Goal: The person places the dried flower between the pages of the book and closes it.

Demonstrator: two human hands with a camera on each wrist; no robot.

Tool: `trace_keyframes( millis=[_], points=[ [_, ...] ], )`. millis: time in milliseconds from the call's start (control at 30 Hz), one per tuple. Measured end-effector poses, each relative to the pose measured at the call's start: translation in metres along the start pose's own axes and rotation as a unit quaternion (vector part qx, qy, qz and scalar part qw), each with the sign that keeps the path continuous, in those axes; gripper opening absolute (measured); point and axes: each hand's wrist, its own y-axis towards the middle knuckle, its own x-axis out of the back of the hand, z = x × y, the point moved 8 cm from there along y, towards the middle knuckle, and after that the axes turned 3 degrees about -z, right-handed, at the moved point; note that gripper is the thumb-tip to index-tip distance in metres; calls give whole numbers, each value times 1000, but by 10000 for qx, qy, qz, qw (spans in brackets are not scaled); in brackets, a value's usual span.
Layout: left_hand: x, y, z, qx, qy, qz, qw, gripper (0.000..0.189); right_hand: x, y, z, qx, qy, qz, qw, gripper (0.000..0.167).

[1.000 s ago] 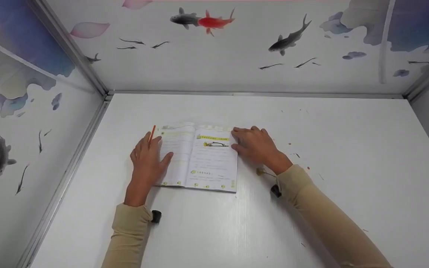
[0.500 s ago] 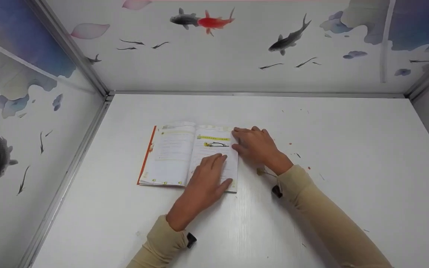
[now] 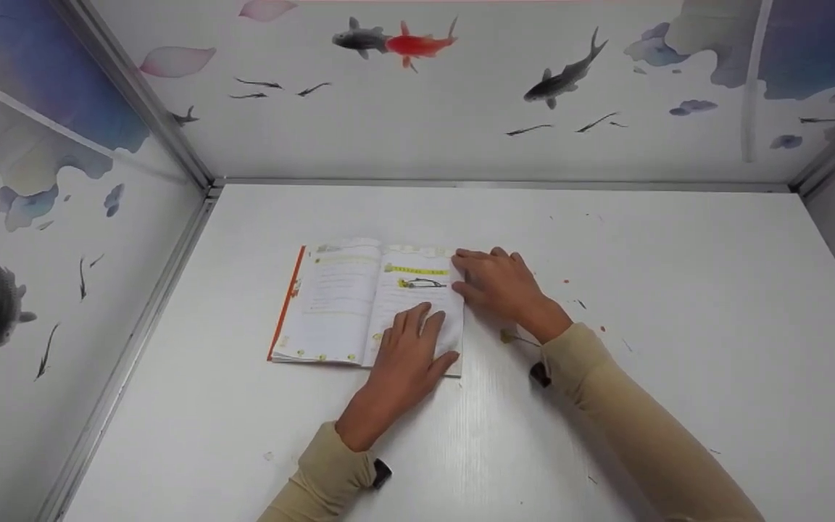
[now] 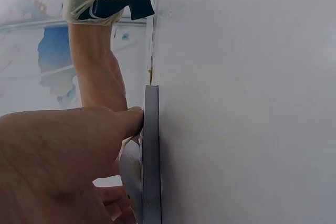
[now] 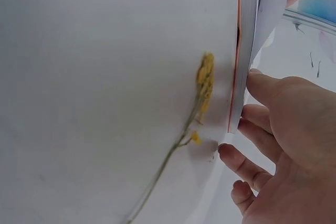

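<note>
An open book (image 3: 334,319) with printed white pages and an orange cover edge lies on the table. My left hand (image 3: 406,355) rests on the lower part of its right page, fingers spread and relaxed; the thumb reaches the page edge. At the upper right corner, my right hand (image 3: 501,283) touches the book's edge with fingertips and thumb, also seen in the right wrist view. Between the hands, a thin dark stem shape with a yellow end (image 3: 421,283) shows on the page under a yellow heading. A dried yellow flower (image 5: 205,80) on a long stem lies beside the book.
The white table (image 3: 193,420) has small dark and red scraps (image 3: 581,304) scattered to the right. Panels with painted fish (image 3: 566,76) stand at the back and sides. Each sleeve cuff carries a black strap piece (image 3: 381,474).
My left hand has moved from the book's left edge across to the lower right page, uncovering the left page and the orange cover edge. The right hand stays at the upper right corner.
</note>
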Motion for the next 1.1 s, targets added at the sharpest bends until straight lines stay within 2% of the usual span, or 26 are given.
trace_keyframes(
  millis=[100, 167, 267, 433, 633, 867, 1100],
  points=[
    [5, 1, 0, 57, 109, -92, 9999, 54, 0, 0, 1, 41, 0, 80, 10000, 56],
    [9, 2, 0, 44, 274, -261, 9993, 49, 1, -1, 1, 106, 39, 39, 9999, 53],
    [14, 4, -2, 35, 406, -503, 9979, 45, 5, -3, 1, 242, 262, -263, 9990, 48],
    [23, 3, -1, 75, 162, -773, 9969, 45, 14, -6, -2, 194, 570, -677, 9959, 52],
    [34, -1, 1, 261, -100, -965, 9949, 57, 14, -6, -3, -79, 470, -626, 9969, 52],
    [48, -6, -1, 358, -371, -1088, 9927, 76, 4, -7, 0, -77, 250, -508, 9984, 53],
    [65, -14, 3, 366, -594, -1218, 9901, 80, -1, -6, 5, -32, -82, -401, 9992, 48]
  ],
)
